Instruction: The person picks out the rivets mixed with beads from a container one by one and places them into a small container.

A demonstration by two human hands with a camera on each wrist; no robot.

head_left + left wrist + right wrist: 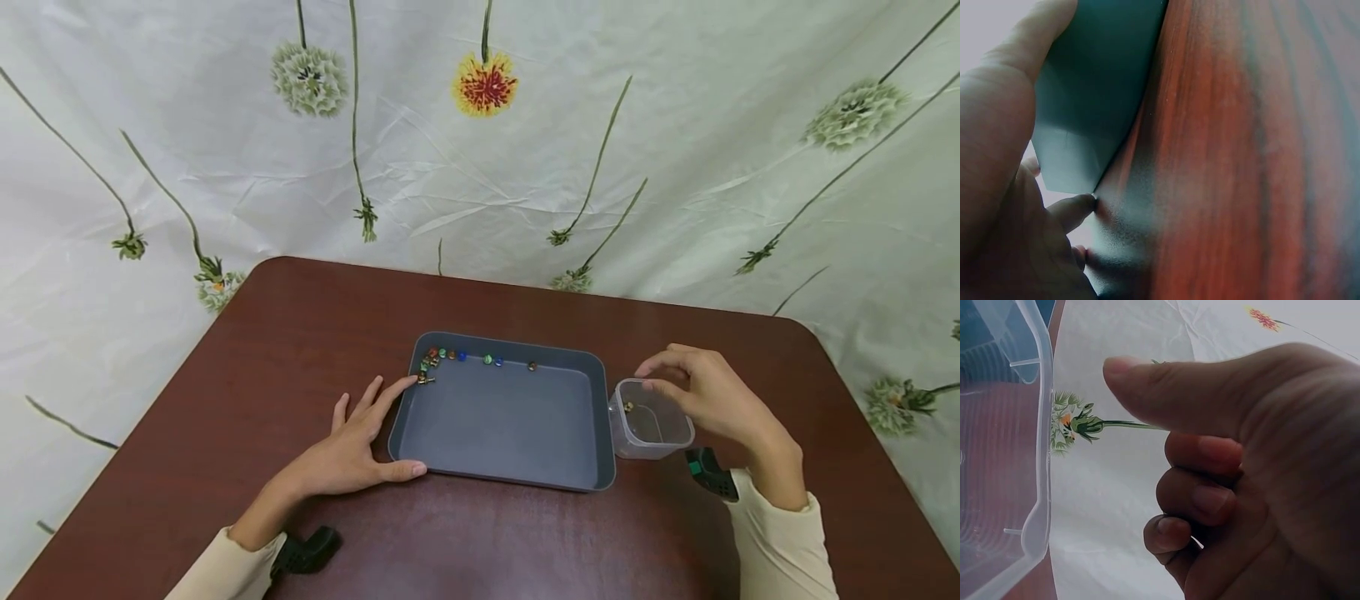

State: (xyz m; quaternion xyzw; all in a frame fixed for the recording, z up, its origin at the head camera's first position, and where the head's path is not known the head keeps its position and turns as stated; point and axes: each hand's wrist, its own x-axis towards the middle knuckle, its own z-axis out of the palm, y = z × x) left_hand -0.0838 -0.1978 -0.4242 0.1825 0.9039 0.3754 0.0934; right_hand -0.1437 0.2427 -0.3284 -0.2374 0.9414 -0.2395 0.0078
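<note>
A grey rectangular tray (502, 417) lies on the table, with small coloured marbles (489, 360) along its far side and a few small gold-coloured pieces (425, 379) in the far left corner. My left hand (352, 454) rests at the tray's left side, fingers spread, with the thumb by the near corner. Over the clear plastic container (652, 450), right of the tray, is my right hand (712, 396). Its thumb and forefinger stand apart above the rim, and nothing shows between them; the other fingers curl inward. One small gold-coloured piece (628, 407) is visible inside the container.
The dark red-brown wooden table (300, 333) has rounded far corners. Behind it hangs a white cloth (450, 183) printed with flowers. Each wrist wears a black device, such as the one (307, 552) on the left. The container stands close against the tray's right end.
</note>
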